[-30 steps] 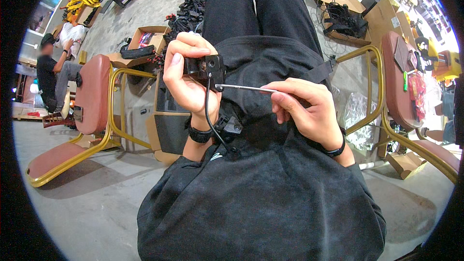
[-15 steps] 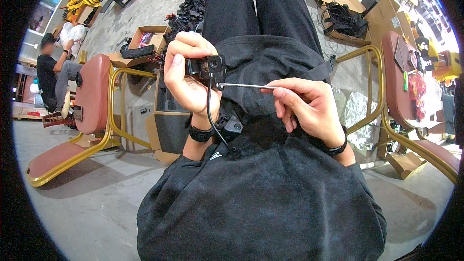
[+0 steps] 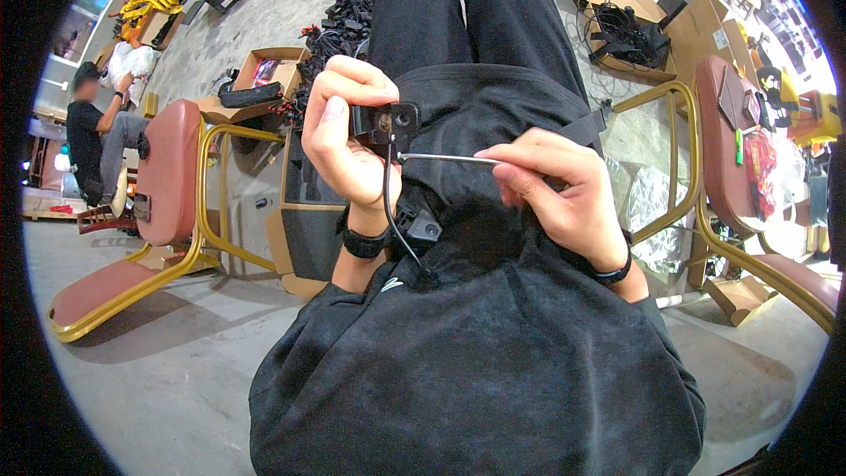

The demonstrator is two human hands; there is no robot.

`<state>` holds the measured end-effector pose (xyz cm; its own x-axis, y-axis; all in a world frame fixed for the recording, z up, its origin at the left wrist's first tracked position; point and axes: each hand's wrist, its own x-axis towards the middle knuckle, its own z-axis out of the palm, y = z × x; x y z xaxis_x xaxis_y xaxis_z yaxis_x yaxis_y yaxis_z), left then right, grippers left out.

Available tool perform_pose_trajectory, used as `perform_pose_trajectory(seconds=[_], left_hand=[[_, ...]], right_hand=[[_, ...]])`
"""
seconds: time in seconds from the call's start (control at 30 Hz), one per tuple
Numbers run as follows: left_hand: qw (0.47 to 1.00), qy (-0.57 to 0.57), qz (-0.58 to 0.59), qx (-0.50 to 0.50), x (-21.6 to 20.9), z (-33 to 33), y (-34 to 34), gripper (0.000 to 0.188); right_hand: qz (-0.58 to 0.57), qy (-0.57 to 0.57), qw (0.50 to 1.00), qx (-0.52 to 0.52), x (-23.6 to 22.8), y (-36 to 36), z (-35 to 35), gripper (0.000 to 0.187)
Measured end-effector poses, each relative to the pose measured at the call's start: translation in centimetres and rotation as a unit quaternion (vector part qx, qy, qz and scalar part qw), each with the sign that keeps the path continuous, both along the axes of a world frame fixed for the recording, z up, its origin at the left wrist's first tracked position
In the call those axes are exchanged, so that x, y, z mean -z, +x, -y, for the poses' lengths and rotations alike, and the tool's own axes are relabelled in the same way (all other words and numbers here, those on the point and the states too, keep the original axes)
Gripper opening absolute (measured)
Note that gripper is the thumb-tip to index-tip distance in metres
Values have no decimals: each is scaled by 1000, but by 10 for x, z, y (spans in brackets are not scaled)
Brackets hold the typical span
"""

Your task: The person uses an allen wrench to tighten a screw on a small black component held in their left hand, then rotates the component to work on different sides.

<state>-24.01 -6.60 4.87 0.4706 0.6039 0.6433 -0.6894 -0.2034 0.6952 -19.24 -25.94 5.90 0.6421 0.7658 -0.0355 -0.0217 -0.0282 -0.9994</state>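
In my left hand (image 3: pixel 348 137), fingers curled round it, is a small black camera module (image 3: pixel 404 116) with a round lens at its upper corner. A black cable (image 3: pixel 388 189) runs down from it toward my chest. My right hand (image 3: pixel 560 185) pinches a thin metal rod tool (image 3: pixel 445 158) between thumb and fingers; its grip end is hidden in the hand. The rod lies level, its tip at the module's lower corner. Whether the tip sits in a screw is too small to tell. Beside my left wrist is a second small black camera (image 3: pixel 425 228).
Red-padded chairs with gold frames stand on my left (image 3: pixel 169 176) and right (image 3: pixel 727 141). Ahead lie a heap of black cables (image 3: pixel 339 44) and an open cardboard box (image 3: pixel 626 44) holding more cables. A seated person (image 3: pixel 92 132) is at far left.
The module and my left hand have shifted slightly right. My right hand has turned a little and its fingers have moved along the rod; the tip remains at the module's corner.
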Motion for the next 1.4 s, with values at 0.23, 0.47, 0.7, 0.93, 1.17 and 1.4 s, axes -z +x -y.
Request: perform_pose_trajectory(seconds=[0.23, 0.47, 0.7, 0.93, 1.17, 1.4], left_hand=[[974, -162, 39, 154, -5, 1, 0, 32], [935, -237, 43, 261, -4, -5, -3, 28], [964, -143, 11, 225, -3, -2, -2, 33], [988, -106, 13, 113, -2, 3, 0, 35], [994, -76, 3, 73, -1, 4, -2, 31], [997, -46, -3, 56, 1, 4, -1, 26]], right_hand=[[398, 96, 910, 68, 5, 0, -3, 30], [301, 61, 951, 45, 1, 0, -2, 18], [261, 32, 964, 47, 0, -3, -2, 15], [122, 14, 990, 72, 1, -10, 0, 14], [-4, 70, 997, 38, 1, -10, 4, 18], [-15, 77, 997, 27, 1, -10, 3, 19]])
